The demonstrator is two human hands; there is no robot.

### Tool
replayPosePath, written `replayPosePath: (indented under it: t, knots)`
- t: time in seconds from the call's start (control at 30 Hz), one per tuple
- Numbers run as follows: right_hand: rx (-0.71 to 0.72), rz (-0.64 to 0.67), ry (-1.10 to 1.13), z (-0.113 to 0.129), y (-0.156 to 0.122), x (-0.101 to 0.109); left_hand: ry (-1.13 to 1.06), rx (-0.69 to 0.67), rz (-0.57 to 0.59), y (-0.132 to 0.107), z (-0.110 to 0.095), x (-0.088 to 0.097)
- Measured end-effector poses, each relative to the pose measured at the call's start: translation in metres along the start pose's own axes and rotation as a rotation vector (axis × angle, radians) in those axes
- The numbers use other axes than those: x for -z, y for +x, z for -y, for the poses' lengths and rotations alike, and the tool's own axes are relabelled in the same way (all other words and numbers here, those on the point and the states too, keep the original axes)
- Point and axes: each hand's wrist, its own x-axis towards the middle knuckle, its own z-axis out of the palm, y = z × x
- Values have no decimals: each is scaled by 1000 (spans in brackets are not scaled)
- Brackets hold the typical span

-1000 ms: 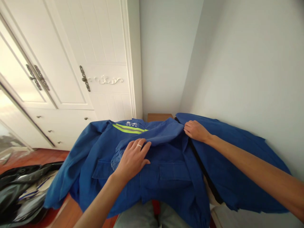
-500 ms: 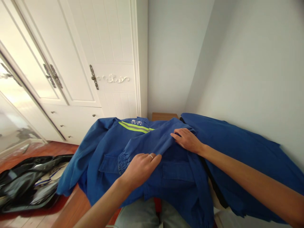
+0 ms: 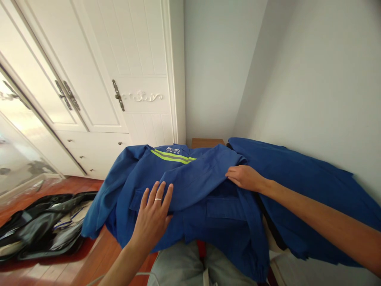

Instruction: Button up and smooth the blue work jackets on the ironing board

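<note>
A blue work jacket [image 3: 193, 222] with a yellow-green reflective stripe and white print on its chest lies spread before me, over my knees. Its right-hand sleeve [image 3: 199, 180] is folded across the front, and the cuff end is hidden beneath my left hand. My left hand [image 3: 156, 210], with a ring on one finger, rests flat on the sleeve end with fingers spread. With its fingers pinched, my right hand [image 3: 244, 177] grips the sleeve's lower edge near the shoulder. The other sleeve [image 3: 104, 194] hangs out to the left.
More blue cloth [image 3: 297, 190] lies at the right, against the grey wall [image 3: 315, 99]. A white wardrobe [image 3: 143, 51] stands ahead on the left. On the wooden floor sits an open black suitcase [image 3: 44, 254] with things inside. A wooden surface [image 3: 208, 143] shows behind the jacket.
My left hand has let go of the sleeve, moved left and flattened over the cuff end. My right hand has shifted slightly right and down along the sleeve's edge.
</note>
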Motion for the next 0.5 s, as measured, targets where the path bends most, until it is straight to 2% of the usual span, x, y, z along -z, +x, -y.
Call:
replayPosePath:
  t: [0.07,0.17,0.23,0.33,0.43,0.5]
  knots:
    - [-42,-7,25,1,-1,-1,-60,26,-15,-5,6,-5]
    - [-70,-9,34,3,-7,-6,-199,13,-133,-13,11,-6]
    - [-89,-26,33,4,-13,-9,-276,-53,-219,-16,9,5]
    - [-132,-81,18,3,-21,-9,-336,-235,-272,-23,-2,33]
    - [-143,-83,19,-1,-29,-6,-316,-300,-262,-35,-14,55]
    - [-126,-4,40,-2,-32,-2,-320,-330,-208,-44,-21,58]
